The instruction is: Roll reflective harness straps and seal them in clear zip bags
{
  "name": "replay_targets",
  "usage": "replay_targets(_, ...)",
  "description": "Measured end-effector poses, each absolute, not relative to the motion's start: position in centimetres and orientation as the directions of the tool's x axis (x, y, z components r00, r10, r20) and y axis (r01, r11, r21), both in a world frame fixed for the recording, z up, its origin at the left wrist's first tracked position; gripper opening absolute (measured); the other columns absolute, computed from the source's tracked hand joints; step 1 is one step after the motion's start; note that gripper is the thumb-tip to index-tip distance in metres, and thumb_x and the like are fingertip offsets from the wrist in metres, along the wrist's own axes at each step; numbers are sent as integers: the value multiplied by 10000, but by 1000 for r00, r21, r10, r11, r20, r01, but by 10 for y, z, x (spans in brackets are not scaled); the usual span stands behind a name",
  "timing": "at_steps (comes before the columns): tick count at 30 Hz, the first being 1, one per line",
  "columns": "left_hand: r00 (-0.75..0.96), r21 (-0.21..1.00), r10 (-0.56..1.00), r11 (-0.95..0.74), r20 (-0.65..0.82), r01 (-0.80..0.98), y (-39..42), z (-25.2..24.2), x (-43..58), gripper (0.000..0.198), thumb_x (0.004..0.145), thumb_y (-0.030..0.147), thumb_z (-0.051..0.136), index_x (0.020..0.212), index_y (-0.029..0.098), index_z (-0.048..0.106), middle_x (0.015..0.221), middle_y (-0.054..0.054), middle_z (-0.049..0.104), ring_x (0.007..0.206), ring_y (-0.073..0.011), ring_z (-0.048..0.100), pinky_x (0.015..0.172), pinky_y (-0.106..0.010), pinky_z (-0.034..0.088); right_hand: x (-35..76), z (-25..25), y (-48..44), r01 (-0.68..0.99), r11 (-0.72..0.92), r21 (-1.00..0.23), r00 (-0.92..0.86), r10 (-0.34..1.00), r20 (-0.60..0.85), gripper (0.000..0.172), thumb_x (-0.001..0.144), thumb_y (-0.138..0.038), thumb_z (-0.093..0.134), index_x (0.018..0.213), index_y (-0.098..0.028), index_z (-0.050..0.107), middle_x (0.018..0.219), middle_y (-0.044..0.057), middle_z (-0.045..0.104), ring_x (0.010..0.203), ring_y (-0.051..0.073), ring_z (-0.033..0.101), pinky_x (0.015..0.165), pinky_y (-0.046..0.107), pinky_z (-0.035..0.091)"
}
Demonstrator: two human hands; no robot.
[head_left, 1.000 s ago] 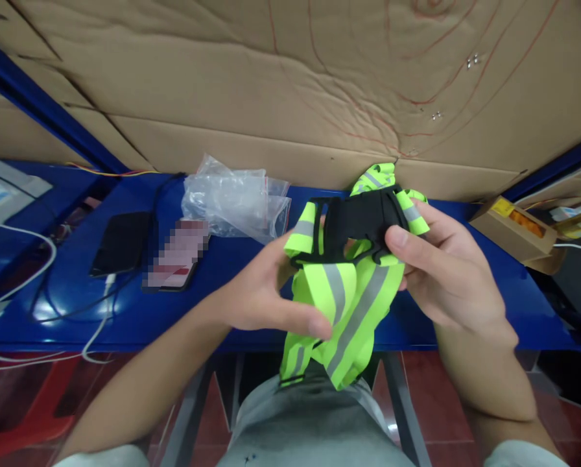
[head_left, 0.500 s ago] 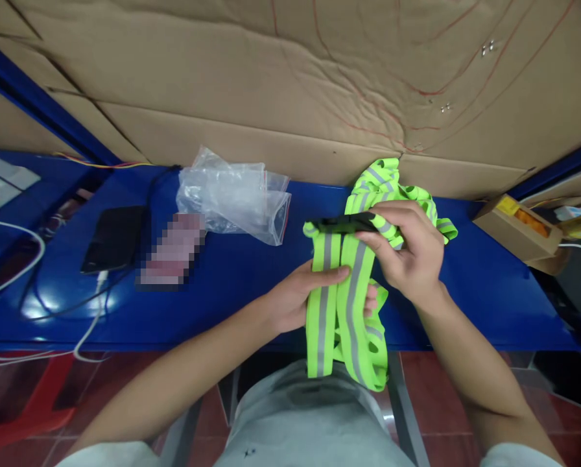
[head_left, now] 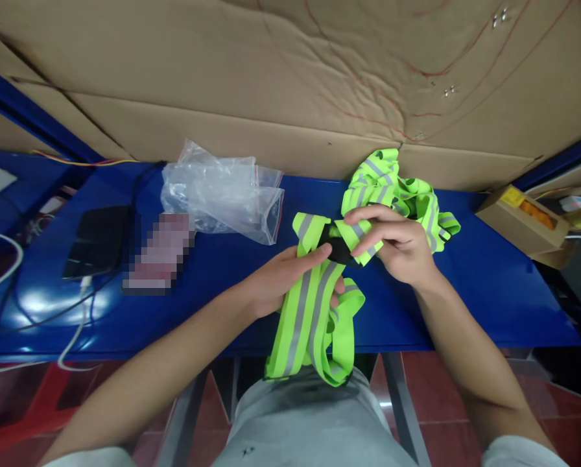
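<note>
My left hand [head_left: 281, 279] is closed around a fluorescent yellow-green reflective strap [head_left: 297, 311] with grey stripes, its thumb resting on a black buckle-like piece [head_left: 342, 250]. Loops of that strap hang below over the table's front edge, close to my shirt. My right hand [head_left: 397, 243] pinches a short strap end at the black piece's right side. The exact shape of the black piece is partly covered by strap and fingers. Behind my right hand lies a heap of similar reflective straps [head_left: 375, 175] against the cardboard.
Clear zip bags [head_left: 217, 188] lie at the back of the blue table [head_left: 232, 272]. Left of them are a pixelated flat item [head_left: 159, 253] and a black phone-like device [head_left: 98, 240] on a white cable. An open cardboard box [head_left: 519, 227] with orange contents stands at right.
The black piece has tilted from level and come lower, nearer my left thumb. My left hand has moved up the strap to it, and the hanging loops have swung left.
</note>
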State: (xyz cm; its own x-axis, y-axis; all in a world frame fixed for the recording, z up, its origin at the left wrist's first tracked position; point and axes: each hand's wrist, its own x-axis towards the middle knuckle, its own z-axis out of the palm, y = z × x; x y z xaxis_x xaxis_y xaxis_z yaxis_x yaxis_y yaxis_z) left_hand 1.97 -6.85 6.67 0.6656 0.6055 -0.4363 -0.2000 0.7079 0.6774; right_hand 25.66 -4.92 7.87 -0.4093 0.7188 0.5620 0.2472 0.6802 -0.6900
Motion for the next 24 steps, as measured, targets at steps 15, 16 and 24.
replay_targets(15,626,758,719,579,-301,-300,-63,61,30,413,904,520,795,1099,159,756,917,-110,820,721,-228,776,654,-356,670,228,71,-63,82,148,-986,-399,911,104,320,998,-531,666,873,-240,617,597,-42,612,518,166,649,499,303,567)
replay_targets(16,652,740,708,587,-271,-328,-61,60,31,380,920,479,789,1125,161,757,970,-119,825,765,-234,787,700,-370,677,226,71,-64,66,142,-988,-393,913,105,284,985,-517,691,921,-247,630,559,-63,568,462,158,615,452,296,538)
replay_targets(24,853,558,514,734,-87,-386,-62,60,26,510,851,546,826,1143,130,792,1102,-148,820,1046,-296,791,940,-363,629,255,76,-57,511,762,-398,-442,631,638,446,1032,-179,585,1455,-312,641,1371,35,738,1240,253,733,979,378,625)
